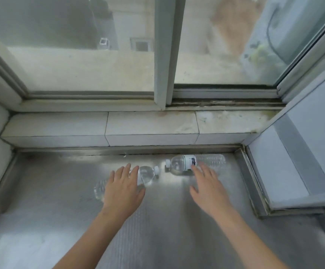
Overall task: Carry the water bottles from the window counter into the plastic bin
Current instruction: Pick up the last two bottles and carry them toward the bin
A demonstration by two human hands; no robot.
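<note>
Setting: steel window counter filling the lower half of the frame, with a tiled sill above it and a sliding window across the top.
Left hand: lower centre-left, palm down, fingers spread and loose; it lies over the middle of the left bottle and seems to touch it, but the fingers have not wrapped round, so nothing is grasped yet.
Right hand: lower centre-right, also spread and released; its fingertips reach the near side of the right bottle at the label, with no closing round the body.
Left bottle: lying on its side on the counter, cap pointing to the upper right, base showing past the hand at the lower left; clear, with water inside.
Right bottle: lying on its side near the back edge of the counter, just below the sill, cap pointing left toward the other cap; the two caps are near but apart.
Plastic bin: not in view; where it stands cannot be told.
Done so far: as far as can be seen, nothing; both visible bottles are on the counter.
Left to do: close each hand on its bottle, lift, carry to the bin and set them in.
Judgement: the task looks to be at the reach-and-grasp step for both bottles.
</note>
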